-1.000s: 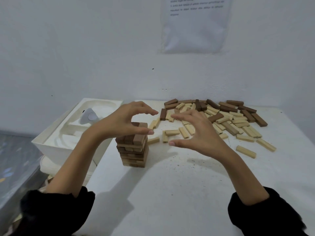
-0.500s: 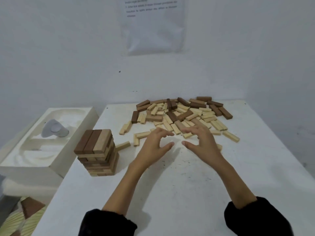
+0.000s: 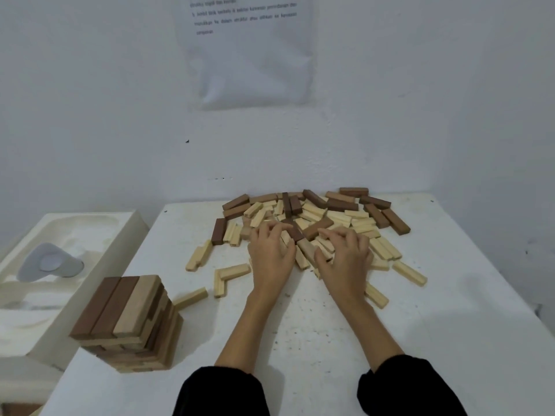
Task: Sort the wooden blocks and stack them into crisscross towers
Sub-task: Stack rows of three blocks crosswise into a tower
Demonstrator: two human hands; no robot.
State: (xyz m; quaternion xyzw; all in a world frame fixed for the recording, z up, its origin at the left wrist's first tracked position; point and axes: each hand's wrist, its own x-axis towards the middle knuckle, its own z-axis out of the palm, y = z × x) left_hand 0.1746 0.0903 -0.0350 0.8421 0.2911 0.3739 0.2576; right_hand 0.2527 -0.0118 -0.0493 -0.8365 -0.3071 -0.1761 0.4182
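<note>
Tower (image 3: 126, 322): crisscross stack of brown and pale blocks, on the table's (image 3: 450, 340) near-left corner.
Foam tray (image 3: 75, 229): left of the tower, beside the table.
Left hand (image 3: 271, 256): beyond and right of the tower.
Right hand (image 3: 345, 259): further right again.
Both hands' fingers curl down onto the near edge of the loose blocks (image 3: 339, 211); whether either grips one cannot be told.
Loose blocks: mixed heap, far-right of the tower, against the wall.
</note>
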